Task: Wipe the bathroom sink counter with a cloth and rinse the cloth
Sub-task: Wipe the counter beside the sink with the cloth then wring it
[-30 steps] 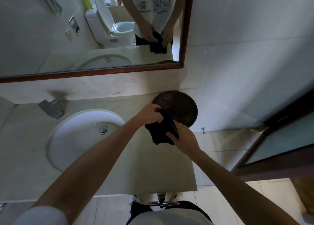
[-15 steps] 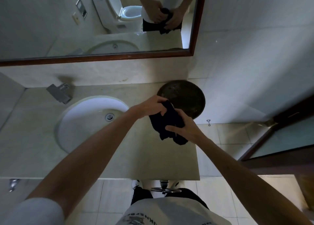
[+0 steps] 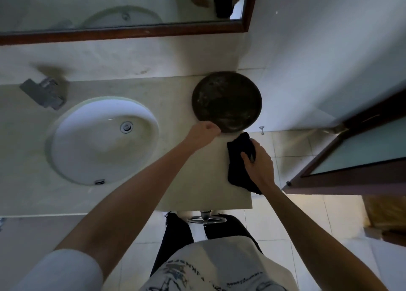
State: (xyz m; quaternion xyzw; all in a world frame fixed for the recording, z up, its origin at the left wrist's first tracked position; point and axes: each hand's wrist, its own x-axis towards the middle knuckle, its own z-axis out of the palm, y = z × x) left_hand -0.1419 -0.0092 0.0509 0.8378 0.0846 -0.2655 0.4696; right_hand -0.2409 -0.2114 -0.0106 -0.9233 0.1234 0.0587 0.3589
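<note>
**Soft cloth at the counter's right edge**

At nine o'clock I see the sink [image 3: 101,141] set in the counter [image 3: 167,180]. My left hand [image 3: 203,132], fingers curled, meets the near rim of the dark round tray [image 3: 226,101] at twelve; whether it grips, I cannot tell. At three, my right hand [image 3: 259,163] clutches the dark cloth [image 3: 238,159]. I judge it light and limp; a bunched middle hold suits wiping.

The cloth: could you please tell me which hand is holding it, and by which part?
The right hand grips the dark cloth by its right side; the left hand is off it.
</note>
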